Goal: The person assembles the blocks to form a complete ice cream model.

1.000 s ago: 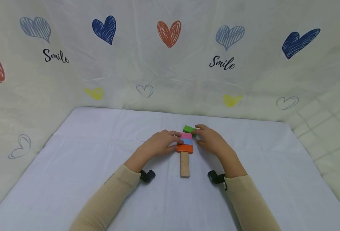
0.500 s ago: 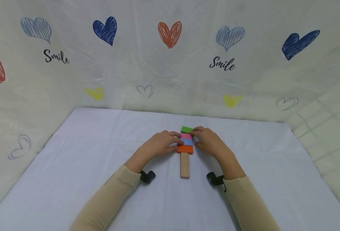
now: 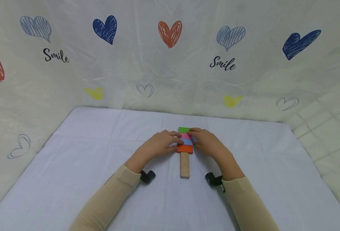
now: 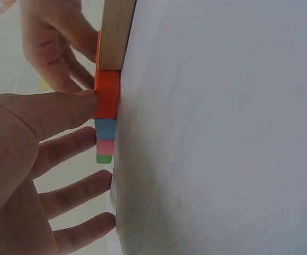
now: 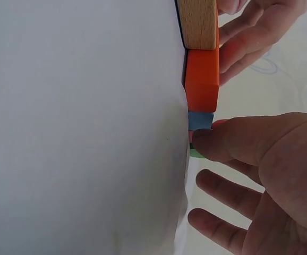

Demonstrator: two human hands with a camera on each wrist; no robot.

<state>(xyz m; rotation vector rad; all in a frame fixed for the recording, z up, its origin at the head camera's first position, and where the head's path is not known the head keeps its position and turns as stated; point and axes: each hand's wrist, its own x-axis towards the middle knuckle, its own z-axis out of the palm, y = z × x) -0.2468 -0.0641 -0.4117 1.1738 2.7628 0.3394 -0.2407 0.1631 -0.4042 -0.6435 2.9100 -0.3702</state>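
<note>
In the head view, small wooden blocks lie flat in a row: green (image 3: 183,130), pink (image 3: 185,136), blue (image 3: 188,141) and orange (image 3: 185,149), running from far to near. A plain wooden block (image 3: 184,165) extends lengthwise from the orange one towards the person. My left hand (image 3: 161,143) rests fingertips on the row from the left; its thumb meets the orange block in the left wrist view. Spread fingers of my right hand (image 3: 208,141) reach in from the right, fingertips at the green and pink blocks. Its thumb covers part of the pink side in the right wrist view.
White cloth (image 3: 100,134) covers the table, whose back edge runs close behind the blocks. A pale sheet (image 3: 193,70) printed with hearts hangs behind it. Black wrist devices (image 3: 148,176) sit at both cuffs.
The green block has slid left and turned straight, coming flush behind the pink block. My right hand moved left along with it; the left hand has stayed in place.
</note>
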